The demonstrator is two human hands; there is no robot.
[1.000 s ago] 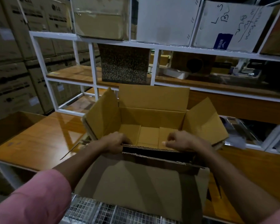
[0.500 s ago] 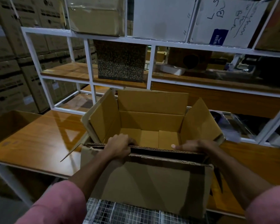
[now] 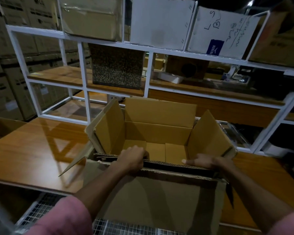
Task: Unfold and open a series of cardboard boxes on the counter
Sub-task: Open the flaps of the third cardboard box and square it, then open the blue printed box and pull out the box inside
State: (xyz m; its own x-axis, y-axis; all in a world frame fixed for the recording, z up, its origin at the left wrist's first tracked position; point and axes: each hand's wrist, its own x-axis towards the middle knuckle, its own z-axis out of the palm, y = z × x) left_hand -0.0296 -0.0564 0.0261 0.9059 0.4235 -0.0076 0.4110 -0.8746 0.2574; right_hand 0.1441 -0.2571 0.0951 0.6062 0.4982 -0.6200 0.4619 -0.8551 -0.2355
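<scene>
Now: box (image 3: 158,133) open on counter (image 3: 32,150), three flaps upright, near flap folded down toward person. Left hand (image 3: 131,159) curled over near rim, left of middle, fingers hooked inside, gripping edge. Right hand (image 3: 205,162) on same rim toward right corner, fingers fairly straight, lying flat along edge, not clenched. Shelf (image 3: 85,82) just behind box

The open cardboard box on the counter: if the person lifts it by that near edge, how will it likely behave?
Probably light: the cardboard box shows only bare bottom panels inside. Its four top flaps stand loose, so they would likely flop. The left hand curls over the near edge and the right hand rests on it; the corrugated wall may flex there, since the box overhangs the counter.
</scene>
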